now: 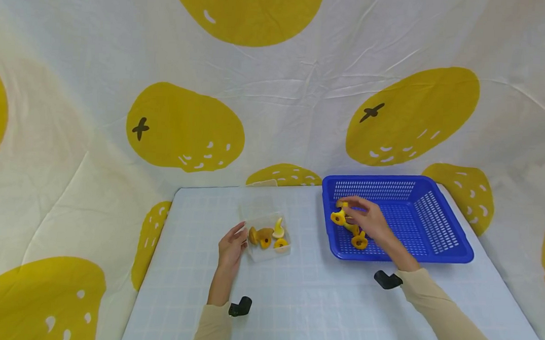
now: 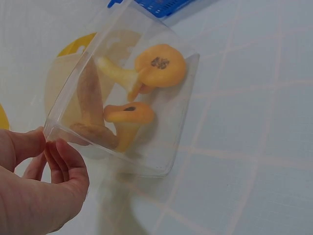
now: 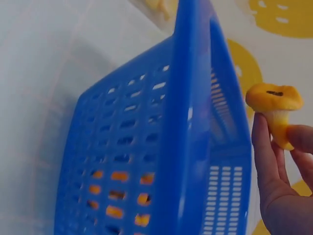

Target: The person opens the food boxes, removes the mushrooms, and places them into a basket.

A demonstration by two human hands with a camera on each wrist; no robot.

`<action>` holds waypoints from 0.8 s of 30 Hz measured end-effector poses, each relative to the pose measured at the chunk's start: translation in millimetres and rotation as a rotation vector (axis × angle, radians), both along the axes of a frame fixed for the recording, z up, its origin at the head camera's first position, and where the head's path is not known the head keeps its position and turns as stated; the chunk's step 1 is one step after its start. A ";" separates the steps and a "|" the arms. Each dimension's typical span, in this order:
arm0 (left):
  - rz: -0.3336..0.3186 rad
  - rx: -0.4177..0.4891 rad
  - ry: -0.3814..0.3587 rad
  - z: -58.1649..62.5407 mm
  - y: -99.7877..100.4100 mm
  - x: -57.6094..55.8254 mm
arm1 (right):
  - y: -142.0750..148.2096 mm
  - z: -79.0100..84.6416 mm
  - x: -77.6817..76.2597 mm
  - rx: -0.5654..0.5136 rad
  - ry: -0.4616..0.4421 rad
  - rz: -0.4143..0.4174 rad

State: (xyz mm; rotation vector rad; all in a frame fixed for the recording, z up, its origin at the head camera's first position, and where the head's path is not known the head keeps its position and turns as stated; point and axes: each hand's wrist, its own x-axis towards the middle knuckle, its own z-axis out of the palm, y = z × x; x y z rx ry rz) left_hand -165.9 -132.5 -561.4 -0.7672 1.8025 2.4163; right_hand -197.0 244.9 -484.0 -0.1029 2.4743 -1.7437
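Observation:
My left hand pinches the near-left rim of a clear plastic box between thumb and fingers. Inside the box lie several mushrooms: yellow ones with dark-centred caps, such as a yellow mushroom, and a brown mushroom. Over the left part of a blue basket, my right hand holds up a yellow mushroom by its stem, cap upward in the right wrist view. Below that hand, more yellow mushrooms, among them one with a ring-like cap, lie in the basket's left end.
Both containers stand on a table with a pale checked cover; the basket is at the back right, the box left of it. A white cloth printed with large yellow fruit hangs behind the table. The basket's slotted walls rise beside my right hand.

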 end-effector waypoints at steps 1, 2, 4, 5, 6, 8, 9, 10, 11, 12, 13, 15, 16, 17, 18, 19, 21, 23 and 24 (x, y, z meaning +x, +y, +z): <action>0.000 -0.002 -0.002 -0.2 -0.3 0.0 | 3.7 -1.2 1.1 -0.004 0.000 -0.003; 0.000 -0.002 -0.004 -0.3 -0.4 0.2 | 7.3 -2.2 2.4 -0.007 0.000 -0.007; -0.001 -0.005 -0.004 -0.1 -0.3 0.5 | 15.0 -5.7 5.0 -0.005 0.000 -0.018; 0.000 -0.006 -0.005 0.0 -0.1 0.5 | 18.8 -7.1 6.7 0.000 0.000 -0.022; 0.000 -0.008 -0.006 0.1 0.0 0.5 | 22.4 -8.8 8.1 0.006 -0.001 -0.029; 0.001 -0.013 -0.008 -0.1 0.3 0.3 | 30.5 -12.9 10.5 0.026 0.002 -0.041; 0.002 -0.013 -0.006 -0.2 0.4 0.2 | 34.5 -15.0 11.6 0.040 0.007 -0.044; 0.004 -0.013 -0.005 -0.6 0.4 0.0 | 38.4 -17.0 12.6 0.053 0.010 -0.050; 0.006 -0.013 -0.005 -0.6 0.4 0.0 | 42.4 -18.6 13.4 0.063 0.009 -0.057; 0.007 -0.012 -0.001 -0.7 0.4 0.1 | 46.3 -20.7 13.9 0.076 0.011 -0.062; 0.007 -0.011 0.004 -0.9 0.2 0.2 | 50.0 -22.6 14.4 0.087 0.012 -0.063; 0.006 0.000 0.022 -1.5 -0.1 0.5 | 57.1 -26.4 14.9 0.108 0.011 -0.066; 0.004 0.004 0.029 -1.8 -0.3 0.7 | 60.4 -28.1 15.1 0.113 0.006 -0.069; 0.001 0.009 0.038 -2.2 -0.7 0.8 | 63.3 -29.6 15.4 0.125 0.004 -0.065; -0.003 0.013 0.046 -2.8 -1.1 0.7 | 65.9 -31.0 15.7 0.134 0.003 -0.063; -0.007 0.017 0.051 -3.2 -1.4 0.7 | 68.7 -33.0 15.5 0.145 0.001 -0.060; -0.015 0.020 0.057 -3.9 -2.0 0.4 | 73.7 -36.8 14.8 0.160 -0.010 -0.058; -0.022 0.017 0.057 -4.2 -2.5 0.1 | 77.8 -40.1 13.9 0.176 -0.016 -0.046; -0.024 0.015 0.057 -4.1 -2.6 0.0 | 80.0 -41.8 13.2 0.183 -0.022 -0.040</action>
